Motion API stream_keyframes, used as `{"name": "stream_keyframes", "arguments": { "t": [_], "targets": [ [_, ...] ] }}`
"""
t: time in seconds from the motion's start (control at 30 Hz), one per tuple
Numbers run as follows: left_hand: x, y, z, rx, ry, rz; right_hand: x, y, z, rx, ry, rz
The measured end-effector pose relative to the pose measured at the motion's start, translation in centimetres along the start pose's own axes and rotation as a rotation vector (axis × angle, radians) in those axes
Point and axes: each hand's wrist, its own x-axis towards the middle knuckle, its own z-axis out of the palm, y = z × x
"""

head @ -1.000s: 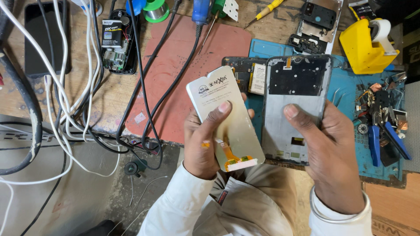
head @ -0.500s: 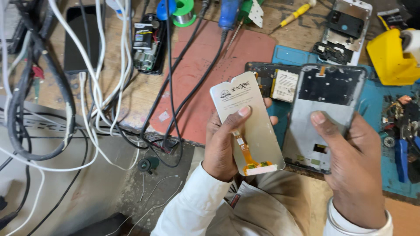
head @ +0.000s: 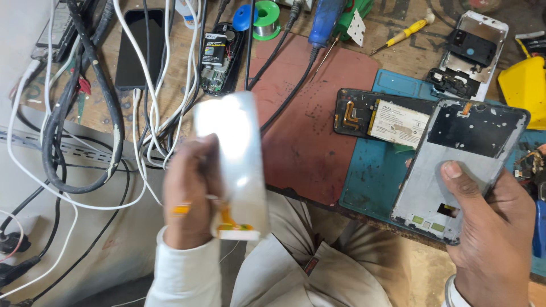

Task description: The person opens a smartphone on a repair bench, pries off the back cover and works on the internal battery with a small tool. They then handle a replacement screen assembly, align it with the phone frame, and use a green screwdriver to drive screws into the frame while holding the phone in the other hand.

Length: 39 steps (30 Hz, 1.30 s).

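Note:
My left hand point(head: 190, 196) grips a pale phone display panel point(head: 236, 153) with an orange flex cable at its lower end; both are blurred by motion, out over the bench's front edge at the left. My right hand point(head: 489, 227) holds a grey phone middle frame point(head: 455, 165) by its lower right corner, thumb pressed on its inner face. The frame tilts over the teal mat point(head: 375, 176). An opened black phone with a white battery point(head: 381, 116) lies flat on the mat between my hands.
A red-brown mat point(head: 318, 108) covers the bench centre. Tangled white and black cables point(head: 96, 113) crowd the left. A dark phone point(head: 139, 48), an open circuit device point(head: 219, 57), a solder spool point(head: 266, 14), a yellow screwdriver point(head: 406, 34), another phone frame point(head: 469, 54) and a yellow holder point(head: 526, 85) lie at the back.
My left hand has swung the display panel leftward, away from the frame, and it is now blurred. My right hand with the frame stays at the right. The view has shifted left.

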Motion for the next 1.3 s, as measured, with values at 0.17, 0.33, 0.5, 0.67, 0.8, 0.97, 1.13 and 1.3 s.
{"name": "stream_keyframes", "arguments": {
  "t": [0.17, 0.33, 0.5, 0.67, 0.8, 0.97, 1.13, 1.3],
  "targets": [
    [1.4, 5.2, -6.2, -0.119, 0.159, 0.265, -0.5, -0.6, -0.1, 0.031, 0.011, 0.017],
    [0.9, 5.2, -12.2, -0.203, 0.247, 0.407, -0.9, -1.2, 0.1, 0.045, 0.005, 0.055],
    [-2.3, 3.5, -16.5, 0.174, 0.293, 0.007, -0.9, -1.6, 0.4, 0.058, -0.001, 0.019],
    [-4.2, -3.0, -20.9, 0.312, 0.204, -0.368, -1.2, -2.1, 1.4, 0.103, -0.058, -0.019],
    [-6.1, -10.3, -24.6, 0.329, 0.304, -0.467, -1.5, -2.5, 1.4, 0.090, -0.055, 0.029],
    [-8.2, -15.7, -25.8, 0.386, 0.624, -0.359, -1.1, -1.6, 1.0, 0.046, -0.132, -0.048],
    [-9.9, -15.5, -26.4, -0.006, 1.077, -0.433, -0.9, -0.6, 0.5, 0.037, -0.167, -0.138],
    [-9.5, -12.7, -28.0, -0.321, 1.117, -0.232, -1.3, -0.3, 0.4, -0.042, -0.150, -0.155]
  ]
}}
